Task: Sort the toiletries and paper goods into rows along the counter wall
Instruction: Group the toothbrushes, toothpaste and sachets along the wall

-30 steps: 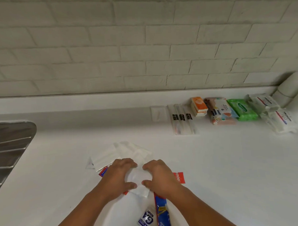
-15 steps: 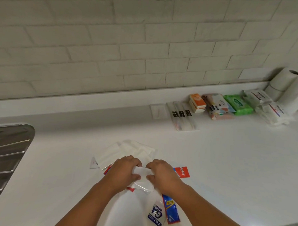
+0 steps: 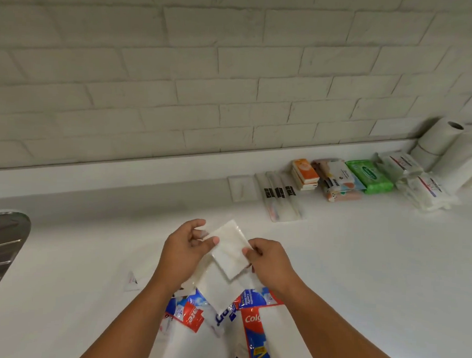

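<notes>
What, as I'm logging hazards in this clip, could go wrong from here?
1. The left hand and right hand pinch the glossy packet only at its edges, so it may slip.
2. Loose sachets lie just beneath the hands; a careless sweep could scatter them.

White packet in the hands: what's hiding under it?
The left hand and right hand pinch the white packet. Under it is another white packet, over red-and-blue toothpaste packs. The packets cover parts of those packs, so their full labels cannot be read.
</notes>
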A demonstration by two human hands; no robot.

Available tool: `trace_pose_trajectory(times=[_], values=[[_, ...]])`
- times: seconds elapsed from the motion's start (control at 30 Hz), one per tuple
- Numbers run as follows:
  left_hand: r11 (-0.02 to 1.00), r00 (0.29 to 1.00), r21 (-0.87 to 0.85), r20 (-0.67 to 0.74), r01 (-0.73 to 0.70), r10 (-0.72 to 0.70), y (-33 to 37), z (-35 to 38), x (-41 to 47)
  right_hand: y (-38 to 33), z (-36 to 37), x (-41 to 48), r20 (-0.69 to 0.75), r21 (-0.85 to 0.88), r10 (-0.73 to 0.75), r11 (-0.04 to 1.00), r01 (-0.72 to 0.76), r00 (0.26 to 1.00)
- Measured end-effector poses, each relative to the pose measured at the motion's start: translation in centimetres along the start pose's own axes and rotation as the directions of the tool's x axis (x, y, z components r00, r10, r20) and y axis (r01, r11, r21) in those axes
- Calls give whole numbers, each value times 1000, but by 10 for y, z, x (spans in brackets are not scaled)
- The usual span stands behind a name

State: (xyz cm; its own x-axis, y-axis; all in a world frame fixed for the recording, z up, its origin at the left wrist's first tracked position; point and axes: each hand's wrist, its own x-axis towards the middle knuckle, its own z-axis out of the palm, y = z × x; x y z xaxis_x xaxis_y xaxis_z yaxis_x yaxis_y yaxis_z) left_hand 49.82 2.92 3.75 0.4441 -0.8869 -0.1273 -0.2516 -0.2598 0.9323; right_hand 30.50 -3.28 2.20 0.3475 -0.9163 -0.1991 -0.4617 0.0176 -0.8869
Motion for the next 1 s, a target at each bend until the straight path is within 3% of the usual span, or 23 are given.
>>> trace_pose_trajectory(times=[0.13,0.27,0.43,0.6,0.83,1.0], values=[[973,985,-158,70,167,-158,4,28,13,1,-14,26,-77,339,147,934,-113,986],[958,977,-191,41,214,-211,8,54,30,3,-19,58,-67,419,193,896,-148,979],[967,978,-161,-38,196,-205,15,72,75,0,-25,104,-92,368,168,922,-123,982],[985,987,67,-49,156,-153,27,82,139,-13,-34,153,-93,170,63,984,-47,994],[955,979,219,-72,200,-188,19,94,193,-22,-36,189,45,74,196,977,-199,980],[921,970,307,-87,241,-226,11,103,204,-20,-32,199,30,-14,191,982,-190,981]])
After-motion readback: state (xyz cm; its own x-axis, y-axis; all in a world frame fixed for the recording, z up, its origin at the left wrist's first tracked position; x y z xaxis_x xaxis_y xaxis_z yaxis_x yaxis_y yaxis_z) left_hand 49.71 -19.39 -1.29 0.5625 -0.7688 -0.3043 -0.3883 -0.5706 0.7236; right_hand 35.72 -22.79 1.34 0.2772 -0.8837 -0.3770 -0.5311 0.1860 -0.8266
